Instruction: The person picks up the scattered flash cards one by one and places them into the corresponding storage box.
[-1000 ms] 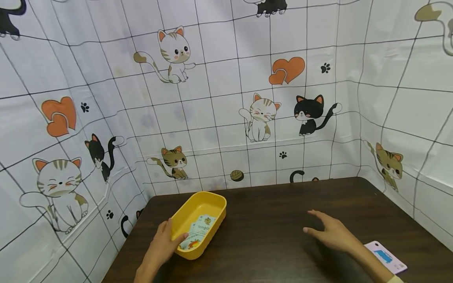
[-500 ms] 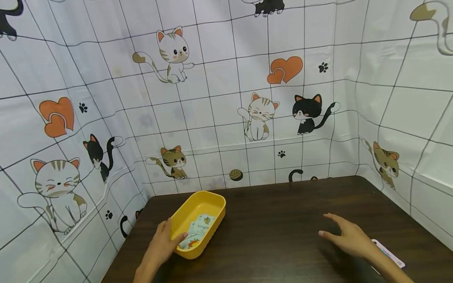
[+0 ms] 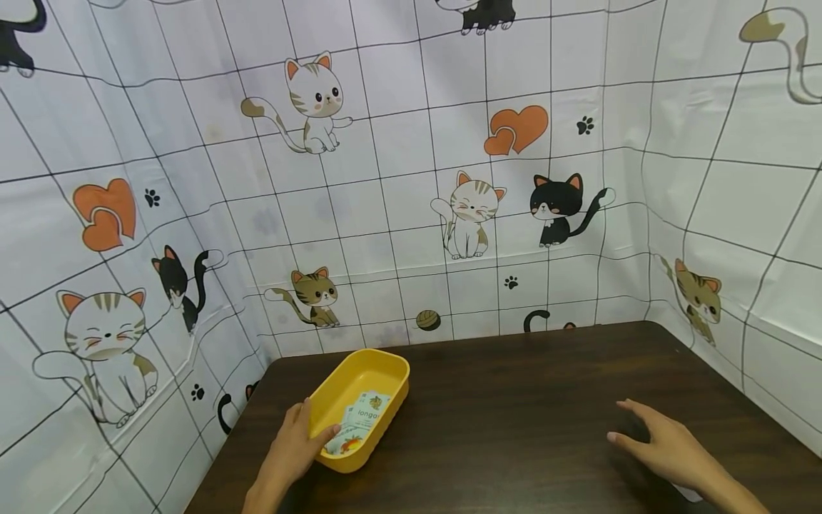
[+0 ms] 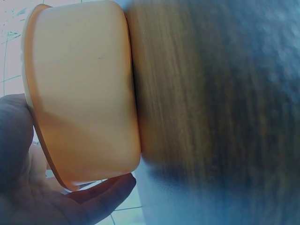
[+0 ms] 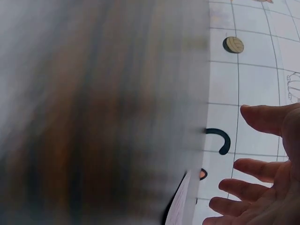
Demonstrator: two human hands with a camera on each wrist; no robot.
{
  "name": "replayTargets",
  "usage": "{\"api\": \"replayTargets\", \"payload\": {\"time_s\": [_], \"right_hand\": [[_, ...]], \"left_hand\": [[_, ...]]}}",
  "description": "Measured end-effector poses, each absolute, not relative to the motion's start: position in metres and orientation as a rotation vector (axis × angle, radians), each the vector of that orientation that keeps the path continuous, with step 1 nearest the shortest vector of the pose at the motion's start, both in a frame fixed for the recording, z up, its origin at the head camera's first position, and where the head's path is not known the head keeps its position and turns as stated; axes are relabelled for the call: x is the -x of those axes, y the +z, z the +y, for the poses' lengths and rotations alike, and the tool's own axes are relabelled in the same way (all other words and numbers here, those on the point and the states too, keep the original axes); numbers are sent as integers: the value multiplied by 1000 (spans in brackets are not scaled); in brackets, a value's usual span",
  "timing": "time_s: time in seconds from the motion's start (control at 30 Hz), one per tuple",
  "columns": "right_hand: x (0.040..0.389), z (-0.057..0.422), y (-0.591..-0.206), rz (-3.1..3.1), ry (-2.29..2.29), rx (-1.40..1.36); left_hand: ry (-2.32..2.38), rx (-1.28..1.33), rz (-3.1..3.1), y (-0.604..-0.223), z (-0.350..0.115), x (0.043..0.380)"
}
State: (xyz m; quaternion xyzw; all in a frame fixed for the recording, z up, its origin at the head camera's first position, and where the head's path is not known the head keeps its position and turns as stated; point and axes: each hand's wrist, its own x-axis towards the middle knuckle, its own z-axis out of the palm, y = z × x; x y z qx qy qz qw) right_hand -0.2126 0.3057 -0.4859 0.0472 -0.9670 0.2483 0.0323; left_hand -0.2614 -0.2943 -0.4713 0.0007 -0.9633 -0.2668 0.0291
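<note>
My left hand (image 3: 289,450) grips the near left end of a yellow plastic basket (image 3: 387,426), thumb over the rim and fingers along the outside. Its plain outer wall fills much of the left wrist view, base against the tabletop. Inside lie several overlapping printed cards (image 3: 367,415), the top one lettered "longa…" with fruit pictures. At the right, my right hand (image 3: 671,446) hovers over the table with thumb and fingers spread, holding nothing. Under its wrist a sliver of a pale card (image 3: 689,492) shows, mostly hidden; the card's edge (image 5: 179,201) appears in the right wrist view.
The dark wood table (image 3: 488,407) spans the space between both hands. A white sheet (image 3: 398,164) with grid lines and cat drawings encloses the table at the back and both sides.
My right hand has moved to the right and slightly nearer, so it now covers nearly all of the loose card. The left hand and basket have stayed in place.
</note>
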Motion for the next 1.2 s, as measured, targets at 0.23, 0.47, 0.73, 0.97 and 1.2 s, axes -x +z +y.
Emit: {"api": "replayTargets", "payload": {"time_s": [0.23,0.47,0.73,0.97,1.2], "right_hand": [[202,327,-494,-2972,747,-161],[198,342,-497,-2927,672,-174],[196,347,-506,-2968,589,-187],[196,347,-513,-3039,527,-165],[193,347,-509,-3108,447,-129]], "left_hand": [[-831,-15,-2981,-473,-295,260],[-803,-19,-2970,-469,-295,261],[-790,-11,-2966,-468,-295,261],[-801,-1,-2966,-470,-296,261],[-818,9,-2970,-470,-296,261]]}}
